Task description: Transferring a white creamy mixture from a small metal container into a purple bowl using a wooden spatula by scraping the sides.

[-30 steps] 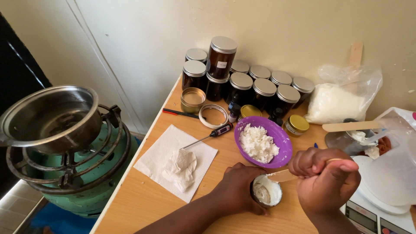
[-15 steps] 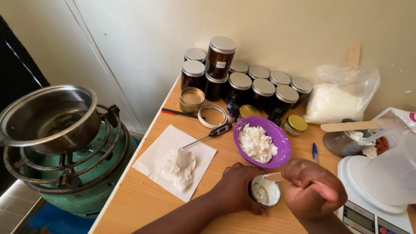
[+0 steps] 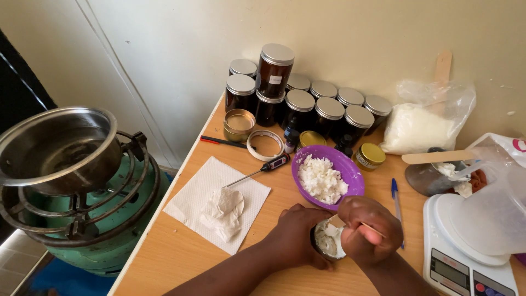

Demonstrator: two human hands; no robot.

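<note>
Since the earlier frame, right hand (image 3: 370,230) lowers its thin wooden stick (image 3: 372,229) into the small, light, rigid jar (image 3: 330,241), gripped around its sides by left hand (image 3: 298,233), at 6 o'clock from the purple bowl (image 3: 350,167).

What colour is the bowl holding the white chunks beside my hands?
Purple; the bowl shows clearly in the head view, just above the right hand.
</note>
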